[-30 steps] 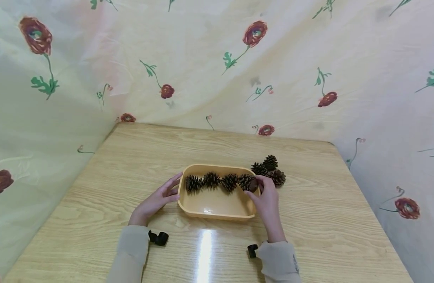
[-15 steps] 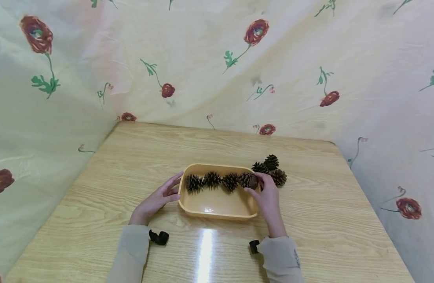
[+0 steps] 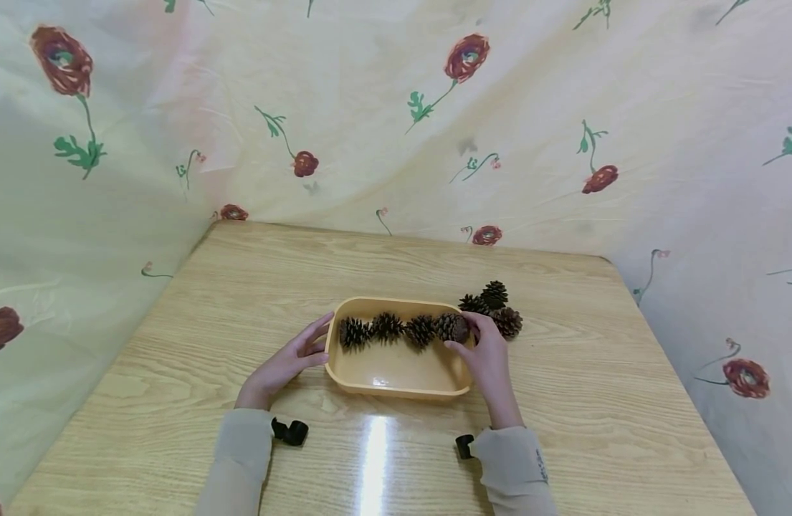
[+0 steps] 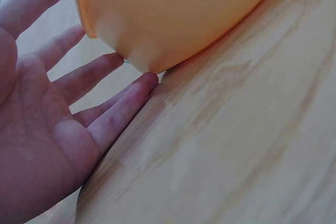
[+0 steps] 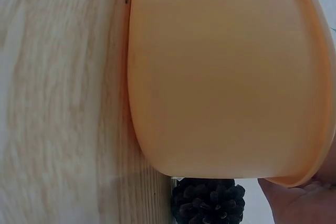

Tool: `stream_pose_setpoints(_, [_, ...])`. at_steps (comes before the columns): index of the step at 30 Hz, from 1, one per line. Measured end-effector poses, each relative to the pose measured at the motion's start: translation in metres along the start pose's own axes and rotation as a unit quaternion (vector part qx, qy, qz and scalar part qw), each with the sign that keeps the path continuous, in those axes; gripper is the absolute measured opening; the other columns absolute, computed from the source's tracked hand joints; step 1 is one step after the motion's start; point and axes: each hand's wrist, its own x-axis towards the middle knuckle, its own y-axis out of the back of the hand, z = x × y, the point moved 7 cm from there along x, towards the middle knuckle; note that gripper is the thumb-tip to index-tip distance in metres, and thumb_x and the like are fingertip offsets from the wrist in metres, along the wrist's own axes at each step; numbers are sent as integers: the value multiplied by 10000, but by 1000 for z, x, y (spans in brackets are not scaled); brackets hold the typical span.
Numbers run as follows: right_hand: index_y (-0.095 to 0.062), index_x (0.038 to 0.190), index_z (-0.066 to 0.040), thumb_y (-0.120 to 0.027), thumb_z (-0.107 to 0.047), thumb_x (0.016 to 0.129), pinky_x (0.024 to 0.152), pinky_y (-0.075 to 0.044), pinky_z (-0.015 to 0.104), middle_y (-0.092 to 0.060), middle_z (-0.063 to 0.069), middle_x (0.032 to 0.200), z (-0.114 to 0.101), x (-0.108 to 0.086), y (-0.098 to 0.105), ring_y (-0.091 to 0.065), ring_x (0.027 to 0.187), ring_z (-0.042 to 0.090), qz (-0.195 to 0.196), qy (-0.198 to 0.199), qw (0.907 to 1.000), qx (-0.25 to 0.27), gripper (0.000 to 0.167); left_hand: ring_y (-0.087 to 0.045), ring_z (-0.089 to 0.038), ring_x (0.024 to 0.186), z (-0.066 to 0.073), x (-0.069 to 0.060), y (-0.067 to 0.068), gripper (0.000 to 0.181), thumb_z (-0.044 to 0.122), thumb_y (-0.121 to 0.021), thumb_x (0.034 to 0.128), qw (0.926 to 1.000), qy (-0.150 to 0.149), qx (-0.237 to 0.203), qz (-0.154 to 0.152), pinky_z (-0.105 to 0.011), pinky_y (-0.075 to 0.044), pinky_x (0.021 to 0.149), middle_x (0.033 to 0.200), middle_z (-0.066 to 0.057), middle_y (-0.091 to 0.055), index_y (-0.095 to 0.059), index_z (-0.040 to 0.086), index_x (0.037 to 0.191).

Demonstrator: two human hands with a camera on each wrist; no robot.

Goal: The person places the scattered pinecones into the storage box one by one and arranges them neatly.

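Observation:
A light orange tray (image 3: pixel 396 391) holds several dark pine cones (image 3: pixel 387 327) in a row along its far side. My left hand (image 3: pixel 286 365) touches the tray's left end with spread, nearly straight fingers; the left wrist view shows the fingertips against the tray's outer wall (image 4: pixel 173 14). At the right end, my right hand (image 3: pixel 489 362) reaches over the rim and holds the rightmost pine cone (image 3: pixel 451 328) between thumb and fingers. In the right wrist view the tray (image 5: pixel 226 77) hides most of that hand (image 5: pixel 302 203).
Outside the tray, behind my right hand, several pine cones (image 3: pixel 494 294) lie bunched on the wooden table (image 3: pixel 595 373); one pine cone (image 5: pixel 207 201) shows in the right wrist view. A flowered cloth (image 3: pixel 370 129) hangs behind the table and at both sides.
My right hand and forearm have shifted very slightly away from me at the tray's right end. The left hand and the pine cones in the tray look unmoved.

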Motion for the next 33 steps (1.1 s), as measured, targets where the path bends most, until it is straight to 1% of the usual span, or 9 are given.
stream_pose_setpoints(4, [-553, 1277, 45, -814, -38, 738, 1033, -474, 431, -539, 251, 1306, 1, 0, 1, -562, 1204, 399, 41, 50, 9999, 137, 604, -255, -463, 1432, 1, 0, 0, 729, 78, -525, 987, 10000, -24, 0, -9, -610, -236, 1149, 1611, -189, -144, -124, 253, 1571])
stream_pose_setpoints(7, [-556, 1271, 44, -810, -35, 740, 1020, -480, 433, -548, 241, 1297, 0, -1, 3, -569, 1193, 395, 43, 105, 9999, 113, 593, -261, -463, 1429, 1, 1, 0, 728, 77, -524, 987, 10000, -21, 0, -5, -610, -238, 1148, 1610, -190, -150, -127, 253, 1571])
stream_pose_setpoints(13, [-528, 1310, 38, -770, -47, 799, 1061, -454, 424, -530, 230, 1326, 0, -1, 4, -530, 1248, 388, -300, -2, 9992, 269, 572, -259, -459, 1432, 2, 1, 0, 726, 73, -522, 987, 10000, -7, -24, -2, -604, -240, 1150, 1610, -188, -151, -128, 253, 1570])
stream_pose_setpoints(16, [-521, 1320, 43, -755, -42, 818, 1065, -450, 425, -528, 237, 1336, -1, -1, 4, -522, 1259, 389, -410, -12, 9989, 217, 561, -255, -457, 1434, 2, 1, 0, 727, 72, -522, 987, 10000, 17, -24, 10, -604, -238, 1151, 1611, -185, -148, -129, 255, 1570])
stream_pose_setpoints(20, [-528, 1307, 56, -755, -34, 815, 1063, -453, 422, -538, 245, 1326, -2, -1, 4, -528, 1253, 389, -425, 10, 9989, 173, 550, -259, -455, 1433, 3, 0, 0, 727, 69, -520, 987, 10000, 58, -26, 31, -600, -237, 1154, 1612, -184, -147, -130, 256, 1570])
stream_pose_setpoints(25, [-526, 1306, 59, -751, -31, 820, 1068, -448, 424, -536, 249, 1322, 0, -1, 4, -523, 1257, 392, -433, -22, 9988, 249, 543, -252, -459, 1435, 3, 1, -1, 731, 65, -522, 984, 10000, 56, -31, 33, -600, -233, 1155, 1612, -188, -144, -126, 249, 1571])
stream_pose_setpoints(33, [-544, 1288, 51, -750, -34, 821, 1054, -461, 405, -554, 228, 1308, 2, -3, 5, -544, 1242, 379, -356, 100, 9985, 414, 517, -257, -463, 1432, 3, 1, -1, 736, 67, -528, 981, 10000, 60, -31, 47, -601, -235, 1153, 1613, -189, -144, -125, 245, 1571])
